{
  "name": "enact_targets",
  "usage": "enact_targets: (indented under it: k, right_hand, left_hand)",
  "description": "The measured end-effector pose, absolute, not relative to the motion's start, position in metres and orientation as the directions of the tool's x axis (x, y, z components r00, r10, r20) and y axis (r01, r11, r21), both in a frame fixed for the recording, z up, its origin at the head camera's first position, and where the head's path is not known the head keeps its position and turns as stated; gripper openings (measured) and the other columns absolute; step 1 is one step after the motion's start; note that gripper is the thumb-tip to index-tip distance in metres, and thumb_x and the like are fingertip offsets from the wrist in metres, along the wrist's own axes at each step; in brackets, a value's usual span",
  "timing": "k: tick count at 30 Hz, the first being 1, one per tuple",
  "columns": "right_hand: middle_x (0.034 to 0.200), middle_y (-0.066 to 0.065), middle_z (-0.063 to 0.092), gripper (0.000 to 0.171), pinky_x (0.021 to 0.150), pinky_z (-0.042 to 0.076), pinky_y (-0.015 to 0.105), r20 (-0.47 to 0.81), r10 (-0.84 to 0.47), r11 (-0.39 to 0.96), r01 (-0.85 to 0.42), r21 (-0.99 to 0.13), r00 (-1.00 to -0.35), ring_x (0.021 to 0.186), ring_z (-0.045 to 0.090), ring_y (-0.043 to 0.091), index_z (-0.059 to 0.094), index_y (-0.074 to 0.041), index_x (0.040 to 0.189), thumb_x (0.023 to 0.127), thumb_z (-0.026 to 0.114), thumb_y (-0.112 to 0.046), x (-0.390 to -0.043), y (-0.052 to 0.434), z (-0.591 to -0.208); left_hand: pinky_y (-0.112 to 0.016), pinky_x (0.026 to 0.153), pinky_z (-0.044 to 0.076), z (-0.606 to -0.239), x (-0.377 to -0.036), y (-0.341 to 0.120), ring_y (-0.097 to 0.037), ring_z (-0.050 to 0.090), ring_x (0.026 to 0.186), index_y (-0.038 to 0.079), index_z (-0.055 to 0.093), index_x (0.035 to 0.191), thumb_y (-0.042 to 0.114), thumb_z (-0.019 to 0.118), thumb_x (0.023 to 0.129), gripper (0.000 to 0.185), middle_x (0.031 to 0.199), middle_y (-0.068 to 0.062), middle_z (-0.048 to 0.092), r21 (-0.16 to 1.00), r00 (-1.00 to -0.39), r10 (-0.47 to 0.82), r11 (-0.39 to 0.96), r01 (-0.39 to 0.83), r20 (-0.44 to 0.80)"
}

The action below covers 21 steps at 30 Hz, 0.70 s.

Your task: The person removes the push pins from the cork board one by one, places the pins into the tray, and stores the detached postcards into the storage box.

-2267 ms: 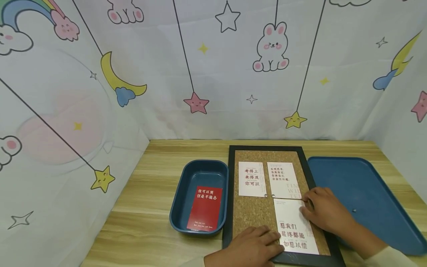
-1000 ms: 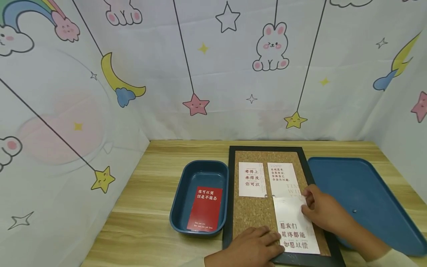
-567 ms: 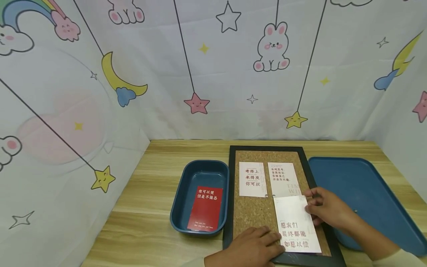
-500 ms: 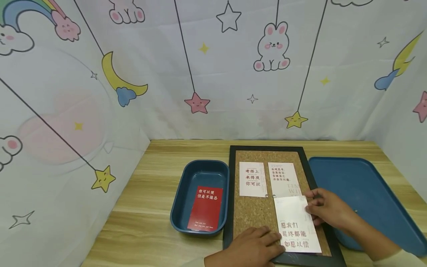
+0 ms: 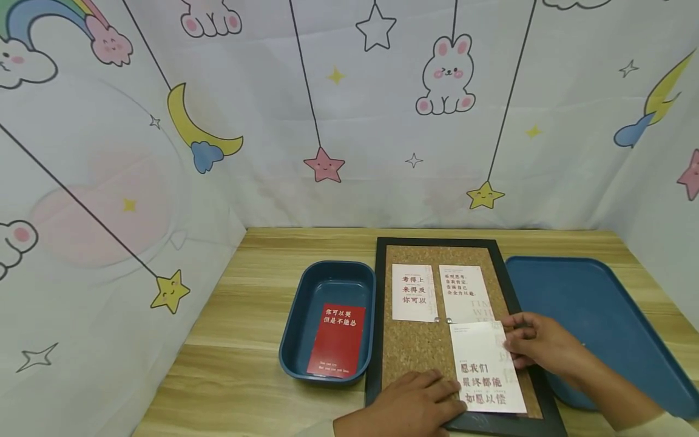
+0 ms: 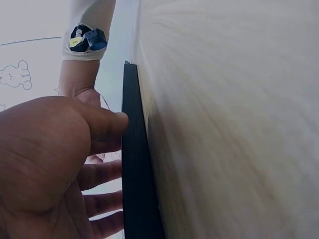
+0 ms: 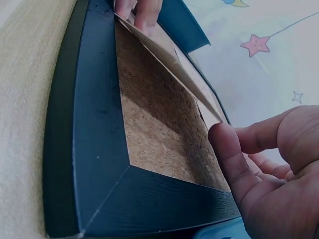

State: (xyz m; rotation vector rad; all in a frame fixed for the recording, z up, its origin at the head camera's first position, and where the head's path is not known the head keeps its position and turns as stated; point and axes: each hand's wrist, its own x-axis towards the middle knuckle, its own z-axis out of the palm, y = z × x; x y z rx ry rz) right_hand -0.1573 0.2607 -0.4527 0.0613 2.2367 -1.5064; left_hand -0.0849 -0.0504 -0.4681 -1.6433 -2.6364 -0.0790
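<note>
The right hand (image 5: 537, 341) pinches the raised edge of the white card (image 5: 483, 352) over the cork board (image 5: 412, 346). The left hand (image 5: 412, 400) rests on the board, fingers apart, maybe touching the card's other edge.

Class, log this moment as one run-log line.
left hand: touching black frame; right hand: pinching lower white card, edge raised; red card: in blue bin

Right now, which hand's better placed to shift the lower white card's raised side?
Probably the right hand: it pinches the lower white card at its raised right edge, while the left hand rests at the lower left corner.
</note>
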Motion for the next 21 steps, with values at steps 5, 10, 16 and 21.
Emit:
enact_targets:
  k: [5,10,16,21]
  right_hand:
    - [0.108,0.016,0.066,0.063,0.074,0.058,0.043,-0.38,-0.207,0.379,0.284,-0.881,-0.902,0.089,0.067,0.029,0.033,0.013,0.145,0.097,0.069,-0.005,-0.157,0.263,-0.456]
    - [0.111,0.016,0.064,0.064,0.075,0.058,0.043,-0.37,-0.211,0.358,0.281,-0.891,-0.905,0.092,0.066,0.029,0.032,0.012,0.147,0.098,0.069,-0.006,-0.157,0.265,-0.457]
    - [0.113,0.016,0.065,0.063,0.076,0.058,0.042,-0.342,-0.212,0.334,0.261,-0.906,-0.915,0.094,0.065,0.028,0.032,0.012,0.148,0.099,0.067,-0.008,-0.155,0.265,-0.457]
    - [0.109,0.016,0.065,0.062,0.076,0.058,0.042,-0.327,-0.216,0.313,0.252,-0.916,-0.92,0.091,0.065,0.03,0.032,0.012,0.148,0.101,0.065,-0.009,-0.155,0.264,-0.458]
  left_hand:
    - [-0.028,0.107,0.04,-0.468,-0.085,-0.05,-0.014,0.044,0.138,0.029,0.058,0.146,0.049,0.057,0.102,0.048,0.148,0.008,0.052,0.039,-0.454,0.89,0.453,0.891,0.04]
    - [-0.029,0.105,0.042,-0.466,-0.087,-0.05,-0.012,0.044,0.138,0.029,0.057,0.146,0.045,0.062,0.101,0.049,0.148,0.01,0.052,0.061,-0.481,0.877,0.48,0.875,0.007]
    - [-0.029,0.107,0.041,-0.461,-0.09,-0.053,-0.007,0.043,0.137,0.028,0.059,0.144,0.037,0.063,0.102,0.044,0.148,0.012,0.052,0.159,-0.522,0.853,0.513,0.844,0.017]
    - [-0.025,0.103,0.042,-0.458,-0.09,-0.056,-0.005,0.047,0.132,0.027,0.063,0.139,0.035,0.065,0.099,0.04,0.141,0.012,0.057,0.124,-0.536,0.837,0.523,0.843,0.115]
